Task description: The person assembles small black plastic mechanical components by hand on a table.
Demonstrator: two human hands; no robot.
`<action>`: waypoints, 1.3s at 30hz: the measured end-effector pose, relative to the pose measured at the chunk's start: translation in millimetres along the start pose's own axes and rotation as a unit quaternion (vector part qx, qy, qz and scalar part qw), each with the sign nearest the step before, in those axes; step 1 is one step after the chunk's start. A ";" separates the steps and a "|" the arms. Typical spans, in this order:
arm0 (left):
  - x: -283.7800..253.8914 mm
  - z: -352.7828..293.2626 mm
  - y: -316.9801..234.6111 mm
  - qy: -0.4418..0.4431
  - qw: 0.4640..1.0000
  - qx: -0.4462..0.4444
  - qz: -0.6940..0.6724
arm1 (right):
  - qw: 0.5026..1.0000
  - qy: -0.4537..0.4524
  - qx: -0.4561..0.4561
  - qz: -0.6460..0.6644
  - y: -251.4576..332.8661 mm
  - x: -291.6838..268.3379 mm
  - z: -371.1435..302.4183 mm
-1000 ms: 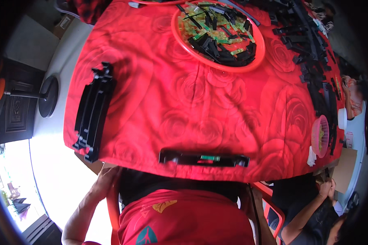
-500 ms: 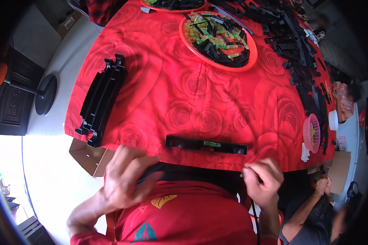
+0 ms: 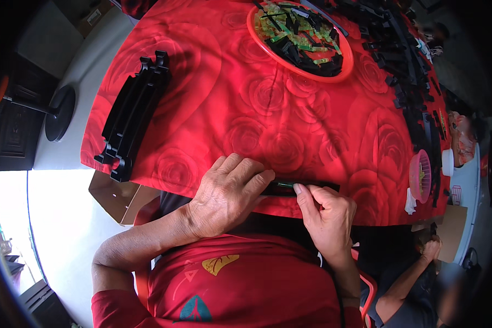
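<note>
A small black spirit level body (image 3: 329, 186) lies crosswise at the near edge of the red-clothed table. Set in its middle is a green bubble vial (image 3: 284, 185). My left hand (image 3: 228, 191) is closed over its left part, thumb along the near side, hiding that end. With thumb and bent forefinger pressed together, my right hand (image 3: 329, 214) grips the level just right of the vial. What the fingertips themselves cover is hidden.
Several black level bodies (image 3: 135, 117) lie side by side at the table's left. A red-orange basin (image 3: 251, 30) holds green-yellow vials and black strips. Black parts (image 3: 402, 71) pile along the right, near a pink basket (image 3: 420, 176). A co-worker's hand (image 3: 433, 249) shows at lower right.
Both hands have moved in and onto the spirit level, which was lying untouched. The left hand went right and up, the right hand left. The view has shifted slightly.
</note>
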State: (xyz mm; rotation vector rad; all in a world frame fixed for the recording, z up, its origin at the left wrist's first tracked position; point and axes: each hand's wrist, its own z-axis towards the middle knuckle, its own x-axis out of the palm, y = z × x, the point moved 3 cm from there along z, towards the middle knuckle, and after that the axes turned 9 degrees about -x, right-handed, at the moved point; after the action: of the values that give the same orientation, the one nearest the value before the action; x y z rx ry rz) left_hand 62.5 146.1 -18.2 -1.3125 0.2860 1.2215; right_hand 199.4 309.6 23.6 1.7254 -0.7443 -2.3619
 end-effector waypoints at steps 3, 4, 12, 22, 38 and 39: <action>0.7 -4.1 -0.2 -0.012 1.000 0.007 0.004 | 0.996 0.001 0.021 0.088 -2.3 3.4 -1.7; 0.8 -5.2 -0.1 -0.016 1.000 0.007 0.000 | 0.993 -0.015 0.026 0.115 -3.2 4.8 -3.5; -1.6 -8.9 -3.2 -0.032 0.999 0.020 -0.001 | 0.968 -0.008 0.064 0.243 -3.5 -5.0 -9.6; 2.2 -9.3 -4.0 -0.034 0.999 0.019 0.005 | 0.987 0.010 0.037 0.155 1.3 0.0 -7.5; 0.3 -10.3 -5.2 -0.041 0.998 0.049 -0.018 | 0.993 0.060 0.000 0.102 7.8 -7.9 11.0; 0.5 -10.6 -5.3 -0.038 0.998 0.046 -0.017 | 0.993 0.061 0.001 0.102 5.7 -7.7 11.5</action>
State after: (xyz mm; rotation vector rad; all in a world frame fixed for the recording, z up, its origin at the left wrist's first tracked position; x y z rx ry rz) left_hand 71.7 138.6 -19.0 -1.1854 0.2607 1.2128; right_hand 190.3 311.1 35.5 1.6876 -0.8574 -2.1037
